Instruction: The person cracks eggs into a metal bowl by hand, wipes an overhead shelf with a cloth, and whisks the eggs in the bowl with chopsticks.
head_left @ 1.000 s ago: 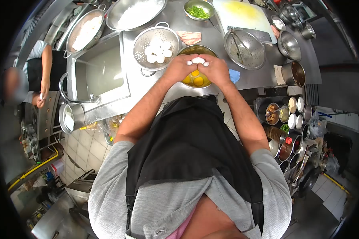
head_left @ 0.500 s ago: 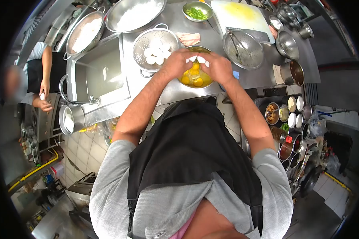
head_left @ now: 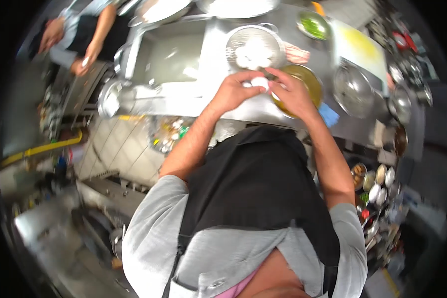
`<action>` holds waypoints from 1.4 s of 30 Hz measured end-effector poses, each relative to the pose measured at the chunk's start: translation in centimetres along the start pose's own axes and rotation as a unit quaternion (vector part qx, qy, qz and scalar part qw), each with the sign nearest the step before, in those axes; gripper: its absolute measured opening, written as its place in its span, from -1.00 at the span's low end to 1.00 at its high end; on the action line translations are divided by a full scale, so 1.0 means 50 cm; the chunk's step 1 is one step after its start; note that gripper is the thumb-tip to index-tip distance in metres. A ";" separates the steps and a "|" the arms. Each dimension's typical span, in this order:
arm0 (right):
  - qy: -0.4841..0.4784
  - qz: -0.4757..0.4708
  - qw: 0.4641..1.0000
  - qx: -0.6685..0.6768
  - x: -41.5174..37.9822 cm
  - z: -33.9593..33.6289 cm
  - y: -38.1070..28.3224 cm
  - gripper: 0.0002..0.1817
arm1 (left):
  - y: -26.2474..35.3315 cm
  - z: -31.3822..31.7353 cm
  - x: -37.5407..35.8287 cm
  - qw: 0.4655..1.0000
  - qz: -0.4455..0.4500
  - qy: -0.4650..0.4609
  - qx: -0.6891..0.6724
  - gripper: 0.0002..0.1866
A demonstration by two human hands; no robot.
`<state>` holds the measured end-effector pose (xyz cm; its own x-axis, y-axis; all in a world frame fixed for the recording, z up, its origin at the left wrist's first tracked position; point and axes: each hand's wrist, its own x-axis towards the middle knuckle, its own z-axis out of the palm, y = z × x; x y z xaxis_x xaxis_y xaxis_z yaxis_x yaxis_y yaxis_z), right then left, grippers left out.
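My left hand has its fingers closed on a white eggshell, between the colander and the bowl. My right hand is closed on shell pieces close beside it, over the left edge of a metal bowl with yellow liquid in it. Several white eggs lie in a perforated colander just behind my hands. The picture is blurred, so the exact shape of the shells is hard to make out.
A sink lies left of the colander. To the right are a strainer, a cutting board and a blue cloth. A bowl of greens stands behind. Another person is at the far left.
My hands have moved from over the middle of the egg bowl to its left side, with the shells in them. The whole view has turned and shifted.
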<state>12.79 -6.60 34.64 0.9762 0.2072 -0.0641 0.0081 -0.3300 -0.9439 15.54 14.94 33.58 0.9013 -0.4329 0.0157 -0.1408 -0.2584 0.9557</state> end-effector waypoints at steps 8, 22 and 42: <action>0.005 0.078 0.970 0.231 0.009 0.039 -0.004 -0.66 | -0.114 -0.213 -0.371 0.914 -0.307 0.241 -0.113 -0.47; 0.202 0.102 0.941 0.251 -0.123 -0.127 0.150 -0.49 | -0.081 -0.080 -0.135 0.885 -0.167 0.038 -0.433 -0.38; 0.348 -0.045 0.935 0.039 -0.131 -0.088 0.046 -0.60 | -0.025 0.243 0.109 0.987 0.027 -0.024 -0.159 -0.51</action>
<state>7.37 -12.78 34.31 0.8769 -0.4285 0.2178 0.1078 -0.2664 -0.9578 15.63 2.40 28.89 0.8748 -0.4805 0.0624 -0.0451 0.0475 0.9979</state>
